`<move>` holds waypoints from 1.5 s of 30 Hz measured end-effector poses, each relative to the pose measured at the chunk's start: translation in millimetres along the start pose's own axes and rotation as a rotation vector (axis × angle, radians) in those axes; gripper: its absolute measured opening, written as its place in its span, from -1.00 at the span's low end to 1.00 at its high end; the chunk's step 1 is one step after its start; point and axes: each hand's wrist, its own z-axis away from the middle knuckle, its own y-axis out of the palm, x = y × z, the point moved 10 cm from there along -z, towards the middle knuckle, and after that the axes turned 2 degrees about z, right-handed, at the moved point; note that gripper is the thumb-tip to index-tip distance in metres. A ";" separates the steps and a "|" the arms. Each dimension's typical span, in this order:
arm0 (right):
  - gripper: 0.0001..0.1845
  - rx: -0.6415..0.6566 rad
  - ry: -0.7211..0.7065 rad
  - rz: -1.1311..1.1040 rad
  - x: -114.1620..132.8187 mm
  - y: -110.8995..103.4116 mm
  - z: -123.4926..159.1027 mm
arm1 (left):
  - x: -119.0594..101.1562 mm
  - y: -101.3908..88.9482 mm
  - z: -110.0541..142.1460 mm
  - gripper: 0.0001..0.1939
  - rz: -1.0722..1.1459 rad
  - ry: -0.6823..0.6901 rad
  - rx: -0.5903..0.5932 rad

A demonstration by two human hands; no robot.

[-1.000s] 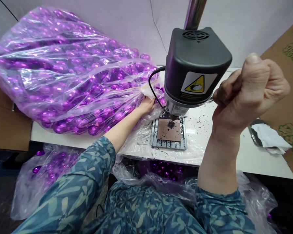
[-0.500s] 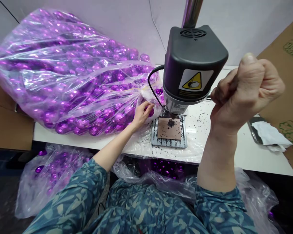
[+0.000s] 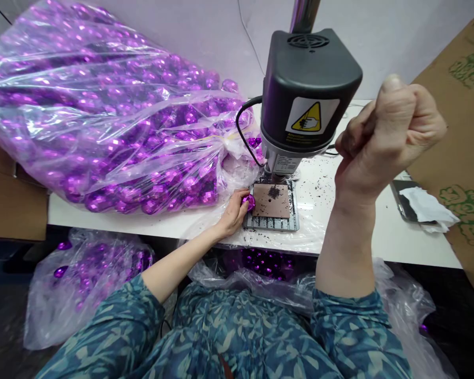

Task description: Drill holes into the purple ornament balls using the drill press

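Note:
My left hand (image 3: 234, 211) is closed on a shiny purple faceted ball (image 3: 249, 203), just left of the drill press base. Its fingertips are around the ball's left side. A brown square board (image 3: 279, 209) with a small hole lies on the slotted metal base plate (image 3: 294, 221), strewn with dark shavings. Over it hangs the black drill press head (image 3: 312, 68) with a yellow warning label. My right hand (image 3: 391, 131) is raised in a fist to the right of the drill head. Whatever its fingers wrap around is hidden from view.
A big clear plastic bag (image 3: 114, 121) of purple balls fills the table's left side. Another bag (image 3: 90, 279) of balls sits below the edge. At right, a white tissue (image 3: 428, 205) lies over a phone (image 3: 405, 202), beside a cardboard box (image 3: 458, 137).
My left hand has come from the big bag's mouth towards me and right, bringing the purple ball beside the base plate. My right hand stays raised in a fist; the view has shifted slightly.

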 end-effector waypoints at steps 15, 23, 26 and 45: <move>-0.32 0.000 -0.008 0.007 -1.4 -0.4 1.0 | -11.5 9.8 -2.2 -0.60 0.139 -0.065 0.133; -0.23 -0.003 -0.031 0.052 0.7 -0.1 1.0 | 21.8 29.1 -27.6 -0.39 0.470 -0.317 0.035; -0.24 0.006 -0.025 0.064 0.3 0.5 1.7 | 21.7 34.3 -37.9 -0.41 0.491 -0.302 0.058; -0.31 0.005 -0.050 0.053 3.0 -0.3 4.4 | 15.5 50.3 -40.5 -0.42 0.451 -0.188 0.132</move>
